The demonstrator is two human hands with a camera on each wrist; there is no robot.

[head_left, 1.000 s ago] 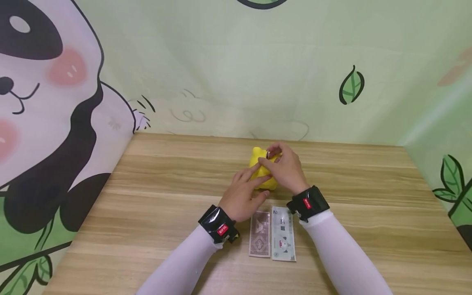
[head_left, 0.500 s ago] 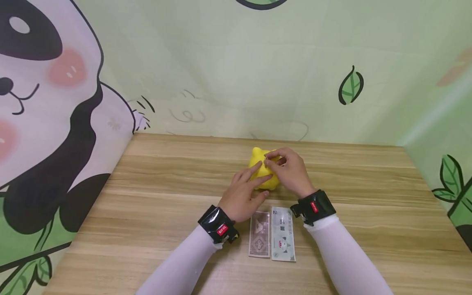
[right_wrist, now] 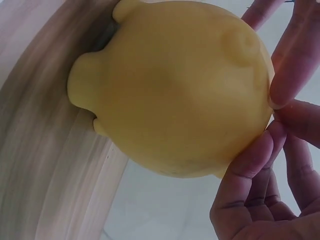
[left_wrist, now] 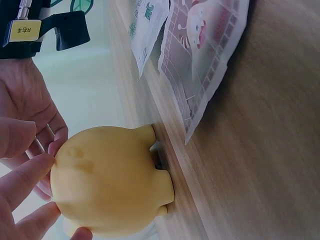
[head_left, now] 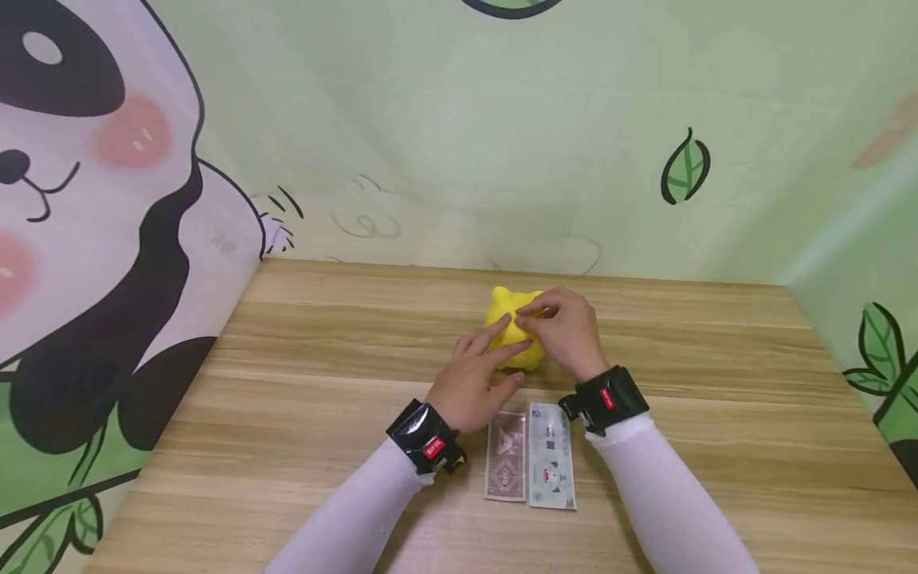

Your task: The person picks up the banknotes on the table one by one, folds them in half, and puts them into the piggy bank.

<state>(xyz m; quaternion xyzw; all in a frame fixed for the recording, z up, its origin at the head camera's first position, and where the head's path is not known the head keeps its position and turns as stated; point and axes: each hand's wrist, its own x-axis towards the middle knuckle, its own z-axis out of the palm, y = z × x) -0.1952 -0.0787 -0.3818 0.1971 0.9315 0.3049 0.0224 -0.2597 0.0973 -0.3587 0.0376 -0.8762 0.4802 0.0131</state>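
Observation:
A yellow piggy bank point(head_left: 511, 333) stands on the table, its round body and short feet showing in the left wrist view. My left hand point(head_left: 469, 387) rests on its near upper side, fingers spread and fairly straight. At the top, my right hand point(head_left: 570, 331) has thumb and fingertips brought together against the bank, beside the left index fingertip. A small thin strip was between them earlier; what they pinch now is hidden by the fingers. In the right wrist view both hands' fingertips meet on the bank's point(right_wrist: 180, 90) upper curve.
Two play banknotes, one brownish-pink point(head_left: 505, 470) and one pale green point(head_left: 551, 478), lie side by side on the wooden table point(head_left: 301, 383) just in front of the hands. A panda-printed backdrop point(head_left: 430, 143) encloses the back and sides.
My right hand has shifted slightly down and to the right on top of the piggy bank, and the thin strip at its fingertips has gone out of sight. The left hand stays put.

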